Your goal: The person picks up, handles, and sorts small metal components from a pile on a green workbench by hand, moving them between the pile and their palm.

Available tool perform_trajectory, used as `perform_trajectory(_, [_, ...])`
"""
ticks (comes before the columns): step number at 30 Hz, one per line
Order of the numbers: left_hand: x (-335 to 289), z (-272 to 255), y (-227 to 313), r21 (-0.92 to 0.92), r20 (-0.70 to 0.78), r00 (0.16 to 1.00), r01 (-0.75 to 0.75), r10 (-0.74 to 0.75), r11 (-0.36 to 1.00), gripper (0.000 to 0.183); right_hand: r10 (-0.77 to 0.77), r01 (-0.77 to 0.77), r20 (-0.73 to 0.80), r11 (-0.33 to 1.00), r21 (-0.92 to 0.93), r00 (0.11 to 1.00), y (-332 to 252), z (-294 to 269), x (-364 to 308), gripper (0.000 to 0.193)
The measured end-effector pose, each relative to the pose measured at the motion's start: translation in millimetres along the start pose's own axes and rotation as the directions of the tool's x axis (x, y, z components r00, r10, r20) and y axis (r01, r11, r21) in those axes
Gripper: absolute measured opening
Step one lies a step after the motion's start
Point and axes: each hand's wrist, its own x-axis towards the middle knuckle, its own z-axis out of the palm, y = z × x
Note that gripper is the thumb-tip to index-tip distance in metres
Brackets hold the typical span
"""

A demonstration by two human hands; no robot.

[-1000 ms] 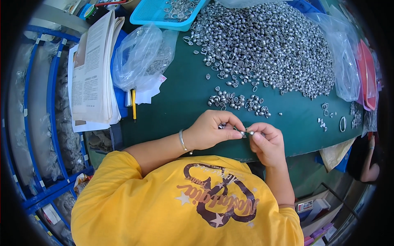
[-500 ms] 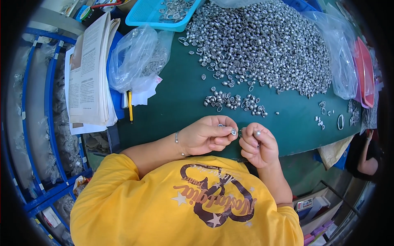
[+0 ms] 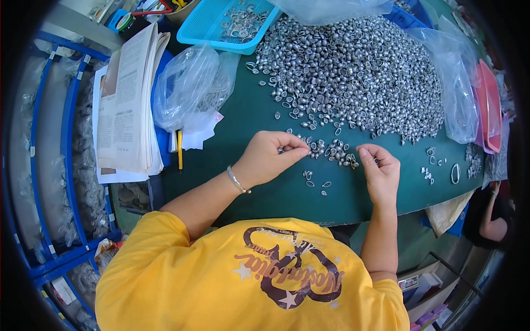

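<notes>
My left hand (image 3: 271, 158) is over the left end of a small cluster of silvery teardrop-shaped metal pieces (image 3: 337, 151) on the green table. Its thumb and forefinger come together, and some pieces show beneath the bent fingers. At the cluster's right end is my right hand (image 3: 380, 170), thumb and curled fingers drawn together. What either hand holds, if anything, is too small or hidden to make out. Between my hands and my body, several loose metal pieces (image 3: 309, 183) lie on the table. Beyond the cluster rises a big heap of similar metal pieces (image 3: 353, 71).
A blue basket (image 3: 190, 36) with metal rings stands back left, near a clear plastic bag (image 3: 185, 88) and stacked papers (image 3: 127, 105). A yellow pen-like stick (image 3: 180, 150) lies beside them. Right are a plastic bag (image 3: 461, 105), red basket (image 3: 488, 105) and oval ring (image 3: 455, 173). Another person's arm (image 3: 488, 212) shows far right.
My hands have moved apart and forward, from near my body to the small cluster. Several loose metal pieces now lie on the table where my hands were.
</notes>
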Motion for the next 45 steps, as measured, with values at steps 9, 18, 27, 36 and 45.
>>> perform_trajectory(9, [35, 22, -2, 0.612, 0.162, 0.915, -0.387, 0.369, 0.69, 0.009, -0.476, 0.5, 0.22, 0.607, -0.618, 0.851, -2, 31, 8, 0.009])
perform_trajectory(18, [28, 19, 3, 0.101, 0.029, 0.977, -0.213, 0.211, 0.972, 0.004, -0.451, 0.48, 0.171, 0.777, -0.409, 0.876, 4, 33, 12, 0.007])
perform_trajectory(27, [14, 19, 3, -0.82, 0.506, 0.862, 0.492, -0.033, 0.291, 0.002, -0.149, -0.13, 0.345, 0.734, 0.666, 0.927, 3, 17, -2, 0.008])
perform_trajectory(36, [8, 20, 9, -0.82, 0.519, 0.849, 0.527, -0.097, 0.224, 0.007, -0.243, -0.4, 0.444, 0.213, 0.892, 0.862, 20, -13, -15, 0.015])
perform_trajectory(45, [4, 32, 5, -0.828, 0.517, 0.847, 0.531, -0.121, 0.179, 0.015, -0.159, -0.098, -0.536, 0.903, -0.418, 0.829, 36, -120, 13, 0.017])
